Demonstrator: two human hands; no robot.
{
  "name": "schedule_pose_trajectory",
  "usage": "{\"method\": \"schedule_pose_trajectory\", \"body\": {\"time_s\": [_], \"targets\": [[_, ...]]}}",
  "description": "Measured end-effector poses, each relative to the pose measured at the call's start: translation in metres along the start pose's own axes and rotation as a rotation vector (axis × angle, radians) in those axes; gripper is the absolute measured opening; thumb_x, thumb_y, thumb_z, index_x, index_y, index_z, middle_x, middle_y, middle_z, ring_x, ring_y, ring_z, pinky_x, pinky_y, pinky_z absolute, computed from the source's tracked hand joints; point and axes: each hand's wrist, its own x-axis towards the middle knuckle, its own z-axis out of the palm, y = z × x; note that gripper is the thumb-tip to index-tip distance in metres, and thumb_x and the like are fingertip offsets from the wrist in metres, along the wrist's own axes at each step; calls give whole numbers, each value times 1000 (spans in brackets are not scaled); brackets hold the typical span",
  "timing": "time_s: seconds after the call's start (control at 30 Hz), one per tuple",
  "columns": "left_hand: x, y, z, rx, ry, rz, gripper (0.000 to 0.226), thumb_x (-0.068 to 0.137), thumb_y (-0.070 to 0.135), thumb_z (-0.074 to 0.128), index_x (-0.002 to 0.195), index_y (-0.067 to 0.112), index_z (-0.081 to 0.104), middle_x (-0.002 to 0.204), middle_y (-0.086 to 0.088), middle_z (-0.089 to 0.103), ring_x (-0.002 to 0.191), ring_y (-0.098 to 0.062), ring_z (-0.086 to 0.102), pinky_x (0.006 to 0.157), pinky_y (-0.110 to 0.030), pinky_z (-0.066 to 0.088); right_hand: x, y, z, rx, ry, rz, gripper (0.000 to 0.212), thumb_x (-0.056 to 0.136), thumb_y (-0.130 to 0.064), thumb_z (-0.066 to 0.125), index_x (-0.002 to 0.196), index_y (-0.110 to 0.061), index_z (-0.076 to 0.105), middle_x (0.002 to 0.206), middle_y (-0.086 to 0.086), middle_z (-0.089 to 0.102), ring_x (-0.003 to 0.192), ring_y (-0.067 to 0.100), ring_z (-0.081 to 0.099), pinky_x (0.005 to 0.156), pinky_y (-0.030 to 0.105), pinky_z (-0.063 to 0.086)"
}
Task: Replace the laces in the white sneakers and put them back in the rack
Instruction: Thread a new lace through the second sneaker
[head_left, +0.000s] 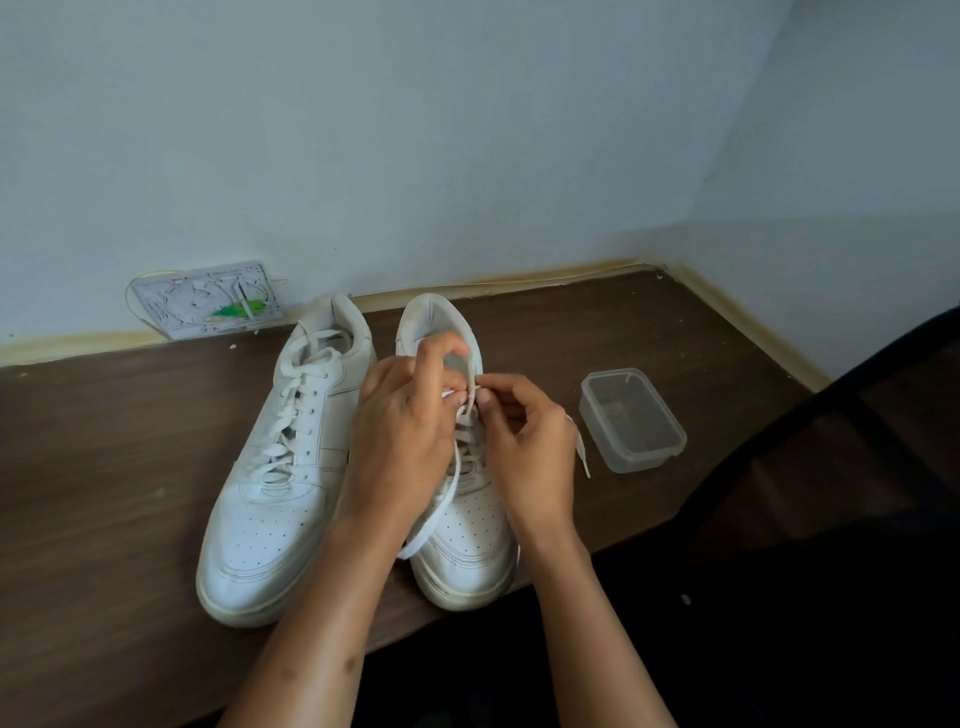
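Left hand (402, 415): pinching lace (441, 506) at right sneaker (462, 530).
Right hand (524, 441): pinching same lace.
Left sneaker (280, 467): laced.

Premises are presenting as a domestic room, probably a home. Evidence: a plain painted wall (415, 130) is meeting a dark wood-grain table (104, 467) in a corner; worn white sneakers (280, 467) and a clear plastic food container (631, 421) are sitting on it.
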Motion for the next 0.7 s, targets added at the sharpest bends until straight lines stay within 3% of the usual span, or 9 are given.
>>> {"method": "schedule_pose_trajectory", "body": {"time_s": [0.2, 0.3, 0.43, 0.53, 0.6, 0.7], "targets": [[-1, -6, 6, -172, -28, -155, 48, 87, 4, 68, 119, 30, 44, 88, 14, 67, 92, -17, 65, 79, -43, 55, 4, 1, 0, 19, 8, 8, 9, 93, -9, 64, 96, -15, 71, 82, -9, 70, 79, 2, 67, 70, 15, 52], [2, -12, 4, -220, 0, -110, 29, 95, 9, 60, 116, 28, 55, 97, 14, 66, 93, -14, 63, 80, -45, 53, 6, 1, -2, -10, 38, 28, 9, 93, -7, 63, 90, -14, 67, 78, -10, 66, 75, -2, 62, 66, 10, 47], [1, -27, -1, -121, -23, -86, 26, 94, 0, 58, 107, 19, 71, 115, 10, 62, 104, -16, 60, 87, -43, 52, 14, 3, -17, 38, 407, 104, 17, 95, -5, 57, 85, -18, 59, 75, -11, 61, 70, -4, 56, 65, 10, 41], [-2, -37, -9, -78, -101, -105, 34, 93, 0, 59, 117, 22, 70, 124, 8, 62, 112, -13, 57, 96, -39, 49, 24, 7, -36, 122, 648, 186, 19, 96, -9, 57, 86, -25, 55, 86, -9, 61, 78, -1, 58, 76, 23, 49], [-2, -42, -13, -73, -164, -93, 39, 94, 2, 56, 125, 23, 66, 130, 8, 61, 119, -12, 53, 103, -38, 45, 24, 9, -40, 52, 576, 167, 12, 94, -12, 61, 98, -23, 56, 99, -9, 57, 86, 3, 58, 79, 24, 52], [-2, -48, -17, -84, -231, -73, 39, 98, 9, 53, 133, 24, 60, 135, 11, 57, 126, -5, 47, 108, -29, 37, 17, 8, -29, -83, 210, -5, 22, 93, -18, 65, 112, -27, 59, 110, -11, 50, 89, 5, 57, 77, 15, 49]]}}
